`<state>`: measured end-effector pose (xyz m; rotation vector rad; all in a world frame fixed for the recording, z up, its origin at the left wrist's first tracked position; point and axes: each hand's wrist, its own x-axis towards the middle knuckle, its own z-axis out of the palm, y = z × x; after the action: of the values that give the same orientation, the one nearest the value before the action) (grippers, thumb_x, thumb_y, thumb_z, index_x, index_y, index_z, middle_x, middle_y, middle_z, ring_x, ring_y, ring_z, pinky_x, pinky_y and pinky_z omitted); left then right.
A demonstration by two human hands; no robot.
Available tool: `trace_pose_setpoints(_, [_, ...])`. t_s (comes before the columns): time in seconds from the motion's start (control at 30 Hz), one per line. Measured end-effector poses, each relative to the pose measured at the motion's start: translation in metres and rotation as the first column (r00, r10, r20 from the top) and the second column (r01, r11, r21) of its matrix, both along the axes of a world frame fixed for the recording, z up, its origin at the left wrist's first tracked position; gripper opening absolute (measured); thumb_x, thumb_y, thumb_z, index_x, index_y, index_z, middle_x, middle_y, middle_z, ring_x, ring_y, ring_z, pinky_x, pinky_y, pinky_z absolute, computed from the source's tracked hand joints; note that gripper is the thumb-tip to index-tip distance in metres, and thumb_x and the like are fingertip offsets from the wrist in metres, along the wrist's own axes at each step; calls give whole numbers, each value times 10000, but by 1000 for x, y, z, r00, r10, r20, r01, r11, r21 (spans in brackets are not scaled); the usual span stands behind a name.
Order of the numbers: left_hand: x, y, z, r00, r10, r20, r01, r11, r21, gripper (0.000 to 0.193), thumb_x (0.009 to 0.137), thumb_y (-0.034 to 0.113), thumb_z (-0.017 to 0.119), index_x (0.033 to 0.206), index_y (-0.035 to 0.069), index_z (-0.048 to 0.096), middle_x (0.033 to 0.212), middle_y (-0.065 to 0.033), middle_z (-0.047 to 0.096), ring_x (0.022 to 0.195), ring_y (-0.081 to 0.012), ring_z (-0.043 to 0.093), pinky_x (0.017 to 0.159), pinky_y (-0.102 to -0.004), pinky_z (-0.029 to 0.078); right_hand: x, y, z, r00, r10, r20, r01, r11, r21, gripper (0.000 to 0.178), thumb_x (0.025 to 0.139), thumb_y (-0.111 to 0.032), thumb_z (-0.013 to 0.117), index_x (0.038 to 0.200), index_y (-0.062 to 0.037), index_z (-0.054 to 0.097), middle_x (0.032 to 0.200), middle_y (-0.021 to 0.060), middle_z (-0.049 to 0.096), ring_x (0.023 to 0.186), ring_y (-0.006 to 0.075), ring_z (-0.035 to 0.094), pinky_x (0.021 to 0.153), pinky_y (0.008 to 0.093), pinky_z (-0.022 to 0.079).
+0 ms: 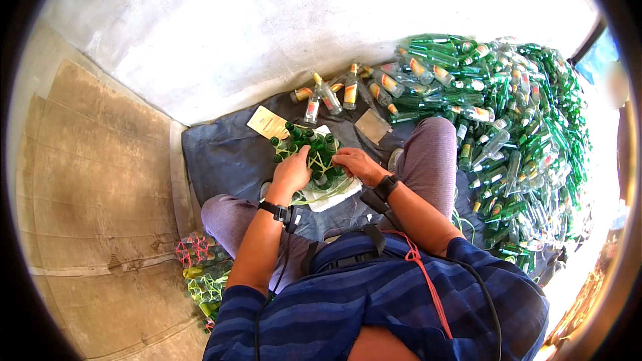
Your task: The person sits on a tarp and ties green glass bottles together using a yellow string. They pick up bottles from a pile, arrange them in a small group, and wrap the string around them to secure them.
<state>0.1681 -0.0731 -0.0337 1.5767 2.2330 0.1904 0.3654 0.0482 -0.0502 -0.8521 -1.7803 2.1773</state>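
Note:
Between my knees stands a cluster of upright green glass bottles [319,142], packed close together. Pale green string [317,162] is laced in a zigzag around their necks. My left hand [291,172] is at the near left side of the cluster, thumb up, its fingers closed on the string among the necks. On the right side my right hand [361,164] pinches the string at the edge of the bottles; its fingertips are partly hidden. Under the cluster lies a white pad [340,195], with loose strands of string around it.
A large heap of green and clear bottles [508,140] fills the right side. Several labelled clear bottles [350,87] stand or lie by the white wall. A yellowish card [267,123] and brown piece [372,126] lie on the dark sheet [221,154]. String-tied bottle bundles [206,284] sit at left.

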Motion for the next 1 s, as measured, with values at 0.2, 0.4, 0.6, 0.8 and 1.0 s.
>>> trace_pose_setpoints(0.2, [5, 2, 18, 993, 59, 102, -54, 998, -43, 884, 761, 377, 785, 1496, 80, 392, 1254, -215, 652, 1145, -374, 636, 950, -453, 521, -6, -6, -5, 991, -47, -124, 28, 987, -157, 294, 994, -288, 563, 964, -12, 661, 775, 26, 599, 584, 116, 521, 529, 281, 425])
trace_pose_setpoints(0.4, [25, 5, -5, 990, 138, -31, -137, 990, 36, 1015, 699, 499, 825, 1513, 92, 376, 1247, -191, 637, 1161, -381, 603, 952, -455, 522, -13, -9, -19, 980, -35, -197, -13, 971, -237, 277, 1026, -291, 530, 875, -64, 577, 763, 18, 546, 585, 120, 491, 527, 280, 417])
trace_pose_setpoints(0.6, [23, 4, -14, 988, 152, -17, -151, 987, 63, 974, 694, 469, 836, 1480, 94, 399, 1252, -175, 639, 1179, -379, 587, 959, -464, 516, -14, -7, -19, 997, -60, -45, 50, 978, -201, 286, 1017, -282, 538, 797, -101, 514, 720, 10, 487, 559, 116, 429, 494, 283, 382])
trace_pose_setpoints(0.8, [23, 3, -6, 988, 154, 2, -154, 988, 29, 940, 698, 451, 835, 1462, 93, 422, 1217, -153, 661, 1157, -369, 600, 939, -460, 526, -11, -2, -15, 993, -119, -25, 111, 970, -216, 269, 1001, -251, 546, 779, -104, 505, 695, 0, 467, 527, 105, 392, 463, 270, 342])
trace_pose_setpoints(1.0, [24, 2, 1, 985, 171, 13, -172, 985, 29, 912, 710, 448, 833, 1450, 85, 444, 1184, -146, 686, 1130, -374, 614, 918, -461, 531, -19, 8, -8, 995, -70, -66, 66, 996, -60, 272, 996, -246, 554, 772, -103, 497, 682, -1, 460, 533, 101, 391, 465, 264, 328])
